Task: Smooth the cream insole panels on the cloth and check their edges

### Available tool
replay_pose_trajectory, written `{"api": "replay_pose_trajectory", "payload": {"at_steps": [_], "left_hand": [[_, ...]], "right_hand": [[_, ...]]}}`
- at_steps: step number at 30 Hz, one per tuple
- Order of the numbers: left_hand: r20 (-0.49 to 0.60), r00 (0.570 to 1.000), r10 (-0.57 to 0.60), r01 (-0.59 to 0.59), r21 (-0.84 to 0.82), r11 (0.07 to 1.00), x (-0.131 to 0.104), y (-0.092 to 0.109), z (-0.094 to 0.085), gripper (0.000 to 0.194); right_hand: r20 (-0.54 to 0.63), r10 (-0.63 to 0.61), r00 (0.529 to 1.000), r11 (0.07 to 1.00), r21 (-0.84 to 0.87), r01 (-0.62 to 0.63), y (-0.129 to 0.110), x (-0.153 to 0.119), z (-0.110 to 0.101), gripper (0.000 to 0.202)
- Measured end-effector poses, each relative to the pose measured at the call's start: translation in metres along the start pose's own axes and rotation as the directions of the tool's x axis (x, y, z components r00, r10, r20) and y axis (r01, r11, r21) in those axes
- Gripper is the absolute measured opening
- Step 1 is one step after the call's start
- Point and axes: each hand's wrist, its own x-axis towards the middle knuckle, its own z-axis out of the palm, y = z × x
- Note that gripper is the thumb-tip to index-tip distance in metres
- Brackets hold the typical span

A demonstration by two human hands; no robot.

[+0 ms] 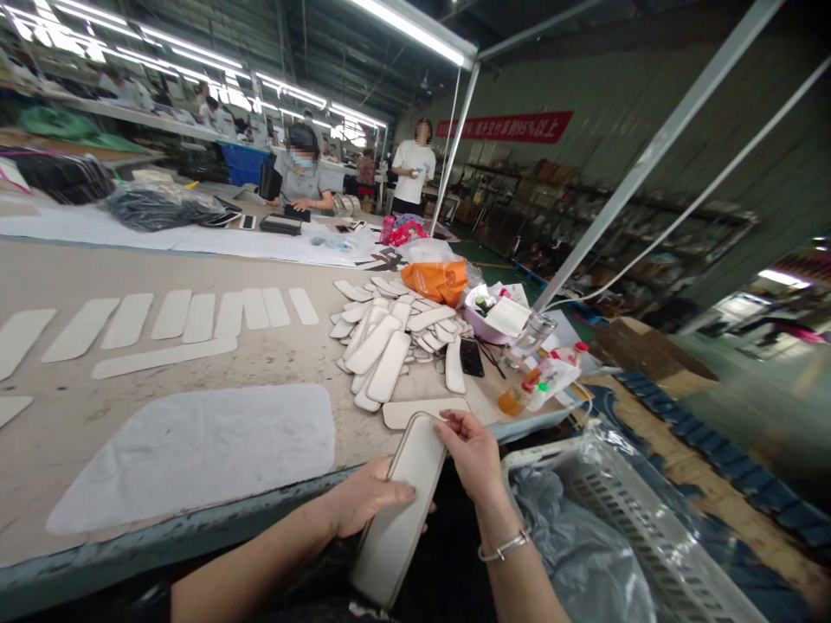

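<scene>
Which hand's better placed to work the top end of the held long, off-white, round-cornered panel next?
Right hand, probably: it's at the top end of the off-white panel, while the left hand holds it lower down, thumb across its face.

Left hand and right hand: bare, as are the forearms. Slim, silver-coloured bangle on the right wrist, at five o'clock; finish shiny. Dark sleeve on the left arm, between seven and eight o'clock. Clothing near six o'clock: black, detail obscured.
</scene>
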Motion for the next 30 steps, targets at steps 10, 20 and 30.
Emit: {"api": "replay_pose_trajectory", "payload": {"at_steps": [10, 20, 30], "left_hand": [[0.025, 0.994, -0.111, 0.113, -0.086, 0.99, 0.0, 0.002, -0.009, 0.048], [0.045, 0.998, -0.052, 0.052, 0.011, 0.999, -0.002, 0.001, -0.008, 0.046], [-0.071, 0.997, 0.037, -0.024, 0.169, 0.985, -0.009, 0.004, -0.011, 0.036]], "right_hand": [[0.221, 0.16, 0.962, 0.972, 0.135, -0.193, -0.001, 0.001, -0.001, 0.041], [0.214, 0.099, 0.972, 0.992, 0.059, -0.114, -0.001, 0.002, 0.001, 0.027], [0.206, 0.099, 0.973, 0.987, 0.107, -0.123, 0.003, 0.005, 0.005, 0.036]]}}
